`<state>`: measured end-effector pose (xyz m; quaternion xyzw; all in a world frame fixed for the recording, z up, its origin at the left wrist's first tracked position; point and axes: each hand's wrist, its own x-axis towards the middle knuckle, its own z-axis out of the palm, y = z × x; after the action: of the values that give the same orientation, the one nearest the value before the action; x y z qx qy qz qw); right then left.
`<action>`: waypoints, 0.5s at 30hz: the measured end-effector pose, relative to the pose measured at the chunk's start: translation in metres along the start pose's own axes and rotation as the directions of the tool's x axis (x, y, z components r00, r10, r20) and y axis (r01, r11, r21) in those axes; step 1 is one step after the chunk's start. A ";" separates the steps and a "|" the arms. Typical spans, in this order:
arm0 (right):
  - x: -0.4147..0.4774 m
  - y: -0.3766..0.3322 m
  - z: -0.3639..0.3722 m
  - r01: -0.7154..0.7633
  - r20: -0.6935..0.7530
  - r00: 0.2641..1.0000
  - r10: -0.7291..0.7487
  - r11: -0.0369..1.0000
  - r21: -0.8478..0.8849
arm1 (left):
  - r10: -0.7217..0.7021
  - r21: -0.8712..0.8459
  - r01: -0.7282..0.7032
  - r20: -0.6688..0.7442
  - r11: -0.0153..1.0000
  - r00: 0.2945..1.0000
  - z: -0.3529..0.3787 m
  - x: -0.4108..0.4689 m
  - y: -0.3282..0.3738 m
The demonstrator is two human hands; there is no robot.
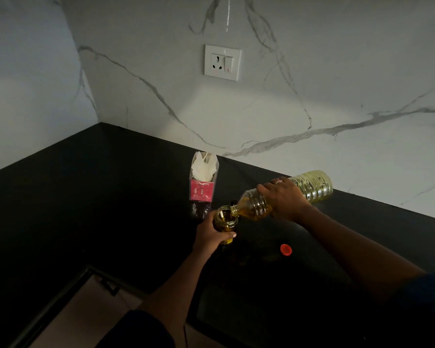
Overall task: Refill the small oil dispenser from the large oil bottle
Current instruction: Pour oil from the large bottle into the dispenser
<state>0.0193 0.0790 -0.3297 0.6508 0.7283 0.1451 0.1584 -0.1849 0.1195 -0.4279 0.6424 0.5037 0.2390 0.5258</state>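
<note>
The large clear oil bottle (pixel 312 187) lies tilted almost flat, its open neck down at the left and resting over the mouth of the small oil dispenser (pixel 227 218). Yellow oil fills the neck end. My right hand (pixel 285 198) grips the bottle around its middle. The dispenser is a small glass jar standing upright on the black counter (pixel 111 197) with its top open and oil inside. My left hand (pixel 212 237) is wrapped around its lower body. The bottle's red cap (pixel 285 249) lies loose on the counter to the right of the dispenser.
A pink-labelled pack of white tissues (pixel 203 180) stands just behind the dispenser. A marble wall with a white socket (pixel 222 62) rises behind the counter. The counter's corner runs back left. A dark-framed opening (pixel 86 310) lies at the near left.
</note>
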 end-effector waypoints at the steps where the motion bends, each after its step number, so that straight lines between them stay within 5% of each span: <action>1: 0.000 0.000 0.000 0.002 -0.005 1.000 -0.002 1.000 0.003 | 0.002 -0.002 -0.002 0.002 1.000 1.000 0.000 0.000 -0.001; 15: 0.001 0.000 0.002 0.004 -0.017 1.000 -0.004 1.000 0.015 | -0.009 0.008 0.009 0.002 1.000 1.000 -0.001 0.001 0.000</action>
<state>0.0203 0.0797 -0.3311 0.6492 0.7319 0.1450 0.1475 -0.1855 0.1204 -0.4280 0.6425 0.5070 0.2342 0.5246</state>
